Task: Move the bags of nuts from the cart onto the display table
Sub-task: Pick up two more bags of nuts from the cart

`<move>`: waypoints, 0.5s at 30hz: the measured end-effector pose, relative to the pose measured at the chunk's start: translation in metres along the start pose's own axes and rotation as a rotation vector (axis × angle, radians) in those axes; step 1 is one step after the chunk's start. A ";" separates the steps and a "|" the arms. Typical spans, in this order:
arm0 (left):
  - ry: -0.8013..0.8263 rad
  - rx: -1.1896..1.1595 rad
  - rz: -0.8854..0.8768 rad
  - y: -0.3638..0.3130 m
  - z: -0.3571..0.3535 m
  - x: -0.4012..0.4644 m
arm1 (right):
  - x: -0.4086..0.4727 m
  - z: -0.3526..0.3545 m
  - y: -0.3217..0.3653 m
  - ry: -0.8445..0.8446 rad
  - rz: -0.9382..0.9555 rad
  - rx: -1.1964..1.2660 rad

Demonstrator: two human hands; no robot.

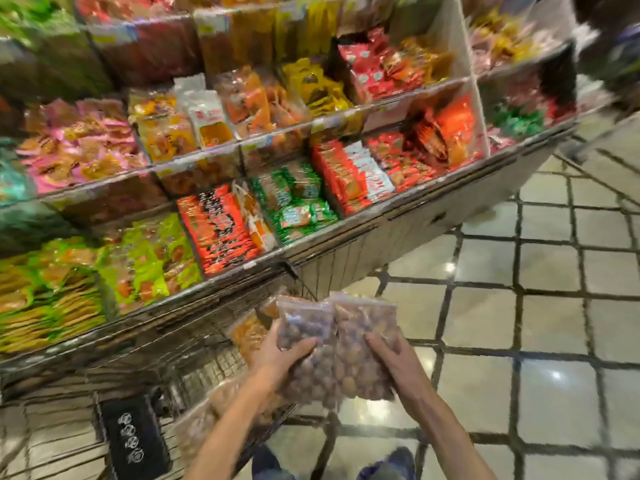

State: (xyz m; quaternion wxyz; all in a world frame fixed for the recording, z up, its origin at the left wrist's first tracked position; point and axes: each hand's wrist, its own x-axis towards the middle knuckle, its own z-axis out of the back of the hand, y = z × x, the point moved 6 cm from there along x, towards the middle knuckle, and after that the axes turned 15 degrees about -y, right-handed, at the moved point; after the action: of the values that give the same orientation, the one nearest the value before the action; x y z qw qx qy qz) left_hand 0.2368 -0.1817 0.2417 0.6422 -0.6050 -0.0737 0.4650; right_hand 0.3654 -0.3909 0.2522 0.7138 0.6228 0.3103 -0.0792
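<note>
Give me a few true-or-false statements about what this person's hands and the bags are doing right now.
1. Both hands hold clear plastic bags of brown nuts. True.
2. The left hand is empty. False: its grip is on the left bag.
3. The bags are held above the metal wire cart and the tiled floor. True.
4. The right hand rests on the shelf. False: it grips the right bag.
5. The display shelves of colourful snack packets stand bare. False: they are full.

Packed counter (398, 233) bins blocking at 12 o'clock; wire cart (194, 344) at 9; open tiled floor (540, 341) at 3.
</note>
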 end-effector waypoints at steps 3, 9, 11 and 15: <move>0.064 0.035 -0.074 -0.036 -0.075 -0.007 | 0.011 0.076 0.014 -0.082 0.030 0.067; 0.223 0.013 -0.145 -0.094 -0.246 -0.040 | 0.031 0.243 0.035 -0.235 0.035 0.212; 0.312 0.033 -0.180 -0.109 -0.304 -0.049 | 0.033 0.297 0.042 -0.307 0.051 0.248; 0.451 0.078 -0.239 -0.138 -0.406 -0.065 | 0.032 0.387 0.052 -0.444 0.070 0.290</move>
State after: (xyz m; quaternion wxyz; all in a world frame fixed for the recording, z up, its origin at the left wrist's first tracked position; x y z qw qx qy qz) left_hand 0.5377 -0.4912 0.2845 0.7156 -0.6551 0.0183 0.2416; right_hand 0.5501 -0.7341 0.2907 0.6701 0.6963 0.1100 -0.2327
